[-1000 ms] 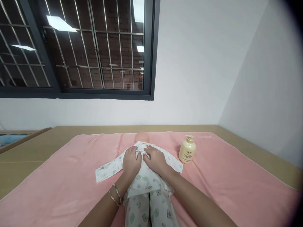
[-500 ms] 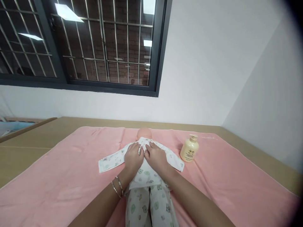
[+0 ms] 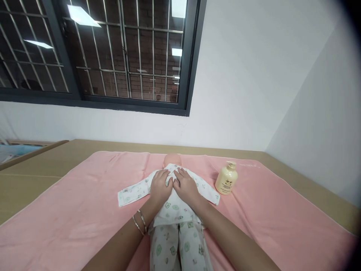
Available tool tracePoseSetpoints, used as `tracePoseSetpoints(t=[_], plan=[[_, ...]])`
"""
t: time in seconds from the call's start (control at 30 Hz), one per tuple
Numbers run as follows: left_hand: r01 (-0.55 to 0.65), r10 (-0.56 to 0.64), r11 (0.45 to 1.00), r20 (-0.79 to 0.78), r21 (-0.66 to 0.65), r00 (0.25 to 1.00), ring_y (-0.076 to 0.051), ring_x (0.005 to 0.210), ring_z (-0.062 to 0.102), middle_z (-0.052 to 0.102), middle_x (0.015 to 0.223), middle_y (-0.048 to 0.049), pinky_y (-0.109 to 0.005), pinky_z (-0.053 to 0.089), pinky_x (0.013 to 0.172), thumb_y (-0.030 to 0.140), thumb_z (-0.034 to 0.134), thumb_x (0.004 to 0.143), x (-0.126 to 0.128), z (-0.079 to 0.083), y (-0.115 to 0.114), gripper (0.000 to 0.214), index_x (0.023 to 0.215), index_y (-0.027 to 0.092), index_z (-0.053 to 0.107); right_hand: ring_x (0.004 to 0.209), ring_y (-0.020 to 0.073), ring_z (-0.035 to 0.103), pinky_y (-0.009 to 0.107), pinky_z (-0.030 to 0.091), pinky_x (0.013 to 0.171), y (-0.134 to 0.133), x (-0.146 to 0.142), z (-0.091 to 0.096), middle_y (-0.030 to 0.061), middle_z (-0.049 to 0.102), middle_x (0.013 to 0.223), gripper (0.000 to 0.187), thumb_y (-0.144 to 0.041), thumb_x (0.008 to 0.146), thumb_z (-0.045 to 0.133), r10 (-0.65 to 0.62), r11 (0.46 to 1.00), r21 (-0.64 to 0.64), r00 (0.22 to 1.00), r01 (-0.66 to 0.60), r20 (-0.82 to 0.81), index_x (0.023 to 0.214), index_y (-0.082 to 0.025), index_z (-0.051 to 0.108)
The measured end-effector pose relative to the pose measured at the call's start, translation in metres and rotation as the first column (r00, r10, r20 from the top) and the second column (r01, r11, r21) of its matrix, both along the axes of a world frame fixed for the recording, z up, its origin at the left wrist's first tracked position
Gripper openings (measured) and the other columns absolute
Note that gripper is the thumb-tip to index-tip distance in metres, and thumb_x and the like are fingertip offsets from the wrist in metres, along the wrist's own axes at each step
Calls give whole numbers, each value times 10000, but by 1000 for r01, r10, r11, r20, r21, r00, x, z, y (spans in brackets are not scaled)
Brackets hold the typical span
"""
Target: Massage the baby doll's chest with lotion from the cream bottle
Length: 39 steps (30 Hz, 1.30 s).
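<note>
Mid-frame, the left hand (image 3: 160,187) and right hand (image 3: 186,186) have drawn closer, flat-fingered, together covering the shirt (image 3: 175,210) on the doll (image 3: 172,160).

trousers (image 3: 164,248) cut off at bottom edge, shirt (image 3: 176,210) partly hidden under hands (image 3: 160,187) (image 3: 186,188), bottle lettering (image 3: 226,185) too small to read

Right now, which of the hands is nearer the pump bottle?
Right. The right hand is on the patterned top, left of the pump bottle and apart from it; the left hand is farther left on that top.
</note>
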State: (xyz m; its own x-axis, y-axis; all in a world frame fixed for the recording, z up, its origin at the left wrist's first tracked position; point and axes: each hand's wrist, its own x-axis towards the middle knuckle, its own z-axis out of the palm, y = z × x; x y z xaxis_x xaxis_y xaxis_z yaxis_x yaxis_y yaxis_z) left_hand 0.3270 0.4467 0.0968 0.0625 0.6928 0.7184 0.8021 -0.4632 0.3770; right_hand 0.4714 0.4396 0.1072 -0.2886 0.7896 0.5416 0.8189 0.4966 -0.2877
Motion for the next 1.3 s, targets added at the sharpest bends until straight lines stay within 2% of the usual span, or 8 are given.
tracePoseSetpoints(t=[0.1, 0.2, 0.3, 0.4, 0.5, 0.63, 0.87, 1.3], plan=[[-42, 42, 999, 3, 31, 999, -257, 1000, 584, 674, 1012, -95, -419, 472, 929, 219, 492, 847, 0, 0, -4, 205, 971, 167, 647, 1286, 235, 427, 351, 385, 1039, -10, -4, 1, 62, 535, 1335, 343, -191, 914, 477, -75, 997, 22, 996, 76, -55, 1222, -211, 628], [-102, 102, 995, 38, -11, 994, -266, 984, 580, 670, 978, -89, -424, 477, 906, 204, 472, 844, 1, 0, -5, 216, 978, 173, 638, 1251, 220, 471, 344, 402, 1023, -10, -3, 0, 55, 575, 1289, 333, -188, 923, 458, -119, 993, 11, 987, 121, -108, 1192, -215, 652], [-119, 127, 989, 82, -91, 989, -281, 1072, 564, 656, 1094, -112, -453, 456, 967, 215, 467, 839, 1, -2, 0, 291, 1079, 151, 617, 1280, 225, 440, 364, 356, 1070, -1, 0, -2, 66, 549, 1321, 364, -188, 921, 460, -97, 995, -9, 985, 97, -139, 1248, -187, 620], [-83, 97, 983, 80, -163, 992, -292, 1204, 512, 601, 1255, -132, -490, 392, 1056, 235, 448, 851, 0, -5, 7, 375, 1187, 131, 578, 1344, 251, 347, 421, 263, 1126, 10, 4, -6, 84, 467, 1400, 409, -198, 929, 457, -32, 999, -40, 991, 27, -133, 1324, -161, 559], [-65, 81, 979, 76, -195, 994, -295, 1253, 480, 578, 1302, -139, -502, 359, 1087, 247, 432, 860, 0, -6, 11, 404, 1219, 118, 568, 1369, 263, 297, 460, 219, 1139, 17, 6, -11, 91, 419, 1436, 430, -200, 939, 440, -11, 997, -74, 991, 1, -135, 1359, -158, 522], [-59, 77, 977, 81, -205, 994, -300, 1246, 486, 582, 1296, -152, -497, 365, 1083, 244, 434, 854, 0, -5, 11, 415, 1216, 101, 577, 1371, 264, 291, 467, 209, 1141, 18, 6, -13, 94, 413, 1441, 436, -200, 934, 441, -4, 997, -72, 990, -6, -143, 1362, -162, 517], [-46, 66, 979, 98, -199, 993, -288, 1245, 493, 590, 1290, -131, -499, 374, 1080, 253, 437, 858, -1, -5, 10, 399, 1210, 135, 584, 1367, 262, 296, 467, 208, 1139, 19, 6, -15, 85, 419, 1437, 442, -211, 928, 441, -3, 998, -65, 990, -6, -140, 1362, -177, 515], [-42, 60, 988, 118, -150, 991, -290, 1213, 518, 615, 1250, -114, -507, 393, 1057, 263, 456, 851, -1, -7, 10, 376, 1186, 168, 598, 1351, 264, 324, 454, 211, 1138, 13, 5, -5, 85, 453, 1412, 465, -214, 884, 523, -58, 996, -78, 994, 51, -90, 1348, -181, 535]])
